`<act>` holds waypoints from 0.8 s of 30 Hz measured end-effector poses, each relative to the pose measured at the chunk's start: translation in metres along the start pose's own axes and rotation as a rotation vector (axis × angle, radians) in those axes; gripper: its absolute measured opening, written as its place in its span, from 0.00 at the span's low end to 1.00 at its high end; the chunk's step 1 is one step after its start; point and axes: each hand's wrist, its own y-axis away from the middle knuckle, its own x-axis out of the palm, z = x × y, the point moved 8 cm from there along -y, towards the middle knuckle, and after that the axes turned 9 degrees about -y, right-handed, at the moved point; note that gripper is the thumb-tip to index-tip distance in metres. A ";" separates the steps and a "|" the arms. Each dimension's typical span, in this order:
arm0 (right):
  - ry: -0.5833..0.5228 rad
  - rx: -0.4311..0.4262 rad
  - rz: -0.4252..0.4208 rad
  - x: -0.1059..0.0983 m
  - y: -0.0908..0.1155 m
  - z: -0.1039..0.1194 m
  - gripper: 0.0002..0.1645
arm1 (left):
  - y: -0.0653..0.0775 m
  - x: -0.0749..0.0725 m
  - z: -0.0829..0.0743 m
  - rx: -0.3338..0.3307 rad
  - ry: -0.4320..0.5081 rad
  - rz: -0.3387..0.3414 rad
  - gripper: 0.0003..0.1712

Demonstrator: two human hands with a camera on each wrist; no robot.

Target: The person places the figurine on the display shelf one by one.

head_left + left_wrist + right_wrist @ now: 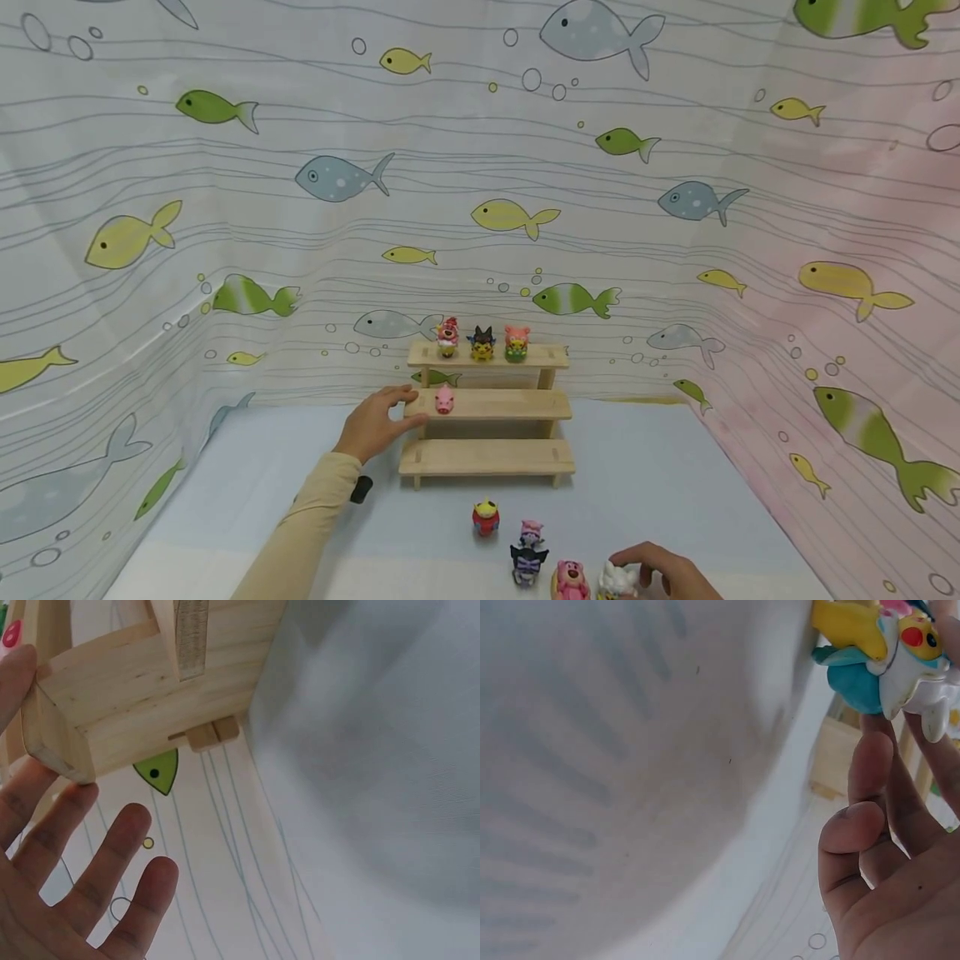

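The left hand (pixel 381 423) has its fingers clamped on the middle shelf (pixel 502 405), left of a pink pig figurine (pixel 445 400), and farther right, beside a pink bear (pixel 572 582), the right hand (pixel 670 570) pinches a white figurine (pixel 617 577) between thumb and fingers.

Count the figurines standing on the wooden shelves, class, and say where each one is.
4. On the top shelf, left to right: red-topped figurine, black-eared figurine, pink-hooded figurine. Toward the left end of the middle shelf: pink pig.
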 end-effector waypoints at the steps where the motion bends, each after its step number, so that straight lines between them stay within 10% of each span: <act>1: 0.001 -0.013 0.002 0.000 0.000 0.000 0.19 | 0.000 0.000 0.000 0.001 -0.001 0.000 0.37; 24: 0.061 -0.006 -0.060 -0.001 -0.002 0.009 0.15 | -0.002 0.000 0.001 0.007 0.002 -0.009 0.37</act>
